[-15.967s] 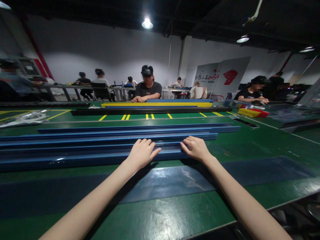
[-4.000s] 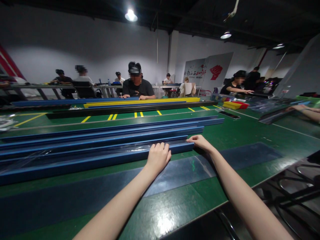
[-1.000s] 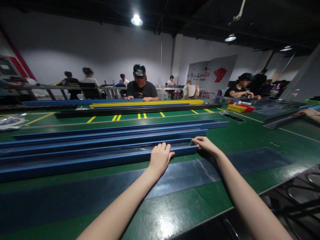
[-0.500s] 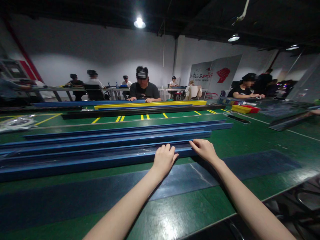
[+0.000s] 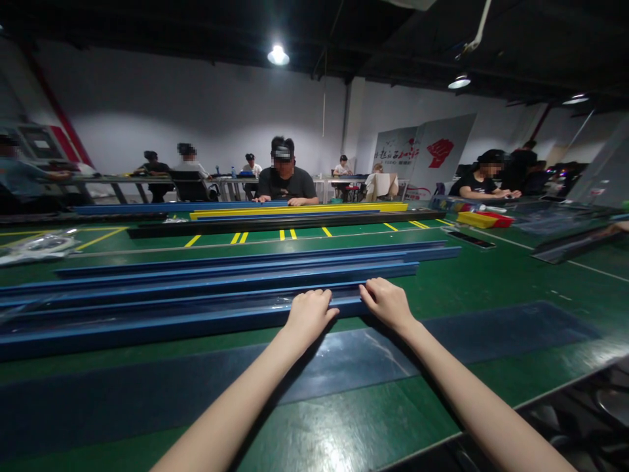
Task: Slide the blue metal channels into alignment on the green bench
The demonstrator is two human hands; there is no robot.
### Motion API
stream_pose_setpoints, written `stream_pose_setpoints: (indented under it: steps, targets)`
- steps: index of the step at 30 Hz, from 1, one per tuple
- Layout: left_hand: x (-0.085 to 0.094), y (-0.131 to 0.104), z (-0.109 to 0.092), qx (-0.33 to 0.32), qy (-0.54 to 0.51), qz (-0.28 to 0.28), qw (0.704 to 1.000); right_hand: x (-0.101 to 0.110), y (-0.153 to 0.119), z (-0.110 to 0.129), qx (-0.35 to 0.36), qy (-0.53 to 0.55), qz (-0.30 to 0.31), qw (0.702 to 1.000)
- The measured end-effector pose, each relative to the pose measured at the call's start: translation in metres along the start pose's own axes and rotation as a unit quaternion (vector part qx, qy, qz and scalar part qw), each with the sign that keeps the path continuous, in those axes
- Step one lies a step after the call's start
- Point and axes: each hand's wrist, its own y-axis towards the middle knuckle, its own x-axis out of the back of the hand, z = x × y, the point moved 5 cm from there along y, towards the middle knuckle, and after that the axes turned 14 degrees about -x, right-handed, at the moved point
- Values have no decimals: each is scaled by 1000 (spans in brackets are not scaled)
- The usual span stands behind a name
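Observation:
The nearest long blue channel strip (image 5: 162, 331) lies across the green table in front of me, with clear film (image 5: 282, 303) inside it. My left hand (image 5: 310, 316) is closed on its near wall, fingers curled over the top edge and thumb on my side. Close to the channel's right end, my right hand (image 5: 388, 303) grips the same wall with bent fingers. The fingertips of both hands are hidden inside the channel. A flat, see-through bluish plastic strip (image 5: 344, 364) lies on the table under my forearms.
More blue channels (image 5: 246, 278) lie parallel just behind. Farther off are a black strip (image 5: 295, 225), a yellow strip (image 5: 299, 211), a phone (image 5: 469, 238) and a yellow-and-red tray (image 5: 484, 219). A co-worker (image 5: 287, 177) sits opposite; another hand (image 5: 620, 226) shows at the right.
Both hands have moved a little to the left along the blue channel, the right hand more. The view has tilted slightly upward.

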Motion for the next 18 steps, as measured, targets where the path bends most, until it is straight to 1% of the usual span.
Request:
stream_pose_setpoints:
  steps: [4,7,13,18]
  targets:
    - [1,-14,16,2,28,-1,1000,-1,3,2,9,-15,-3,1000]
    - [-1,-25,23,-11,62,-12,998,0,5,6,27,-19,-4,999]
    - [-6,-34,28,-28,93,-60,993,-1,7,20,46,-17,-9,999]
    - [-9,-38,29,-36,126,-102,986,-10,6,35,55,-20,18,998]
